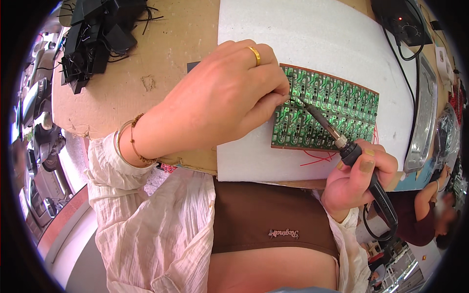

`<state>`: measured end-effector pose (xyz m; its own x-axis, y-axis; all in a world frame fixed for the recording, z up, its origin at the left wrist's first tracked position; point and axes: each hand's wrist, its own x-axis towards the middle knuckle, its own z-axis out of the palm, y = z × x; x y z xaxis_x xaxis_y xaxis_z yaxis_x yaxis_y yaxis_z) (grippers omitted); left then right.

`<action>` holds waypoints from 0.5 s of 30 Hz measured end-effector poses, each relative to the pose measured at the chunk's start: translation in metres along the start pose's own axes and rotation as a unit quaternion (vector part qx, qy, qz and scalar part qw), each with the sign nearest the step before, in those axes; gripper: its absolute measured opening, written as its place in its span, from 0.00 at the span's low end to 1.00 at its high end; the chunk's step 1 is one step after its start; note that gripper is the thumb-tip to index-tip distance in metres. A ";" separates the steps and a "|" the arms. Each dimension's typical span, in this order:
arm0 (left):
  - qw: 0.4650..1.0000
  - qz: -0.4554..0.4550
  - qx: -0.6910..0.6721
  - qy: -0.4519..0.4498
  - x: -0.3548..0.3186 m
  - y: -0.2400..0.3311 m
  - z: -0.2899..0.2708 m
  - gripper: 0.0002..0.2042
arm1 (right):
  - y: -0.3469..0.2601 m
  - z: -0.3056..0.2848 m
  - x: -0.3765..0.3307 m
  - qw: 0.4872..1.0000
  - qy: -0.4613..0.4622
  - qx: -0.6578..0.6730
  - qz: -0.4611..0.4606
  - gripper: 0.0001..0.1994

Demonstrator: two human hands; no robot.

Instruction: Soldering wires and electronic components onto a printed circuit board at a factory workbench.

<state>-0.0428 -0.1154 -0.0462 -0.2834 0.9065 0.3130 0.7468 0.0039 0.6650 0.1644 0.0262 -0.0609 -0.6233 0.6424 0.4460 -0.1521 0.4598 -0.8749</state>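
Note:
A green printed circuit board panel (342, 102) with brown edges lies solder side up on a white foam sheet (249, 163). My right hand (359, 178) grips a soldering iron (351, 150) by its black handle. The iron slants up and left, its tip over the board's left part, close to my left fingertips. My left hand (234, 90) reaches across the foam with thumb and forefinger pinched at the board's left edge. Whatever they hold is hidden or too small to name. A dark piece (192, 66) sticks out from behind this hand. Thin red wires (317, 158) show beneath the board's near edge.
Several black plastic housings (93, 46) with black wires are heaped at the far left on brown cardboard (181, 29). A black control box (403, 27) with a dial and red light stands far right, its cable running down beside a clear tray (421, 117). Another person (422, 217) is at right.

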 end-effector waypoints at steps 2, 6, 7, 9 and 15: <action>1.000 -0.007 -0.004 -0.009 0.000 -0.001 -0.001 0.05 | 0.000 -0.001 0.000 1.000 -0.001 0.003 0.004 0.13; 1.000 -0.012 -0.006 -0.017 -0.001 -0.001 -0.005 0.04 | -0.001 -0.002 0.000 1.000 -0.010 0.002 0.018 0.13; 1.000 -0.015 -0.011 -0.018 -0.001 -0.001 -0.005 0.04 | -0.002 -0.002 0.001 1.000 -0.008 0.007 0.022 0.13; 1.000 -0.015 -0.012 -0.019 -0.001 -0.001 -0.005 0.04 | -0.003 -0.003 0.001 0.999 -0.029 -0.001 0.031 0.13; 0.999 -0.027 -0.001 -0.021 -0.001 0.001 -0.005 0.05 | -0.004 -0.004 0.004 0.998 -0.047 0.004 0.040 0.13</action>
<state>-0.0449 -0.1183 -0.0431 -0.2981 0.9220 0.2470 0.7300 0.0535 0.6813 0.1655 0.0288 -0.0547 -0.7029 0.6162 0.3553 -0.1042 0.4049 -0.9084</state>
